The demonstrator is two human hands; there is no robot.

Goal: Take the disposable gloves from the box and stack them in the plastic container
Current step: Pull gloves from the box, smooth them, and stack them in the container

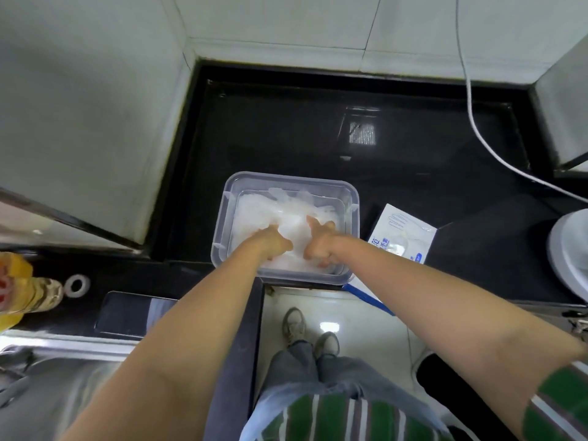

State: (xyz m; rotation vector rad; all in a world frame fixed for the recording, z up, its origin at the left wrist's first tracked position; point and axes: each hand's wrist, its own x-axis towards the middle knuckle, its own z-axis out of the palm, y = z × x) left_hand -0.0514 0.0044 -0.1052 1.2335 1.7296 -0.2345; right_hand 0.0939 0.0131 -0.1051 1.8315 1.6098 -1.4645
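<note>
Partly buried in gloves [264, 208]: left hand [276, 245], right hand [319, 247]; grip unclear.

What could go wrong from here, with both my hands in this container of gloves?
1. The plastic container sits right at the front edge of the counter. Pressure from the left hand and right hand on its near side might tip or slide it off.
2. The glove box beside it overhangs that edge and could get knocked to the floor.
3. The gloves look loosely heaped, so they may spring up rather than stay stacked.
</note>
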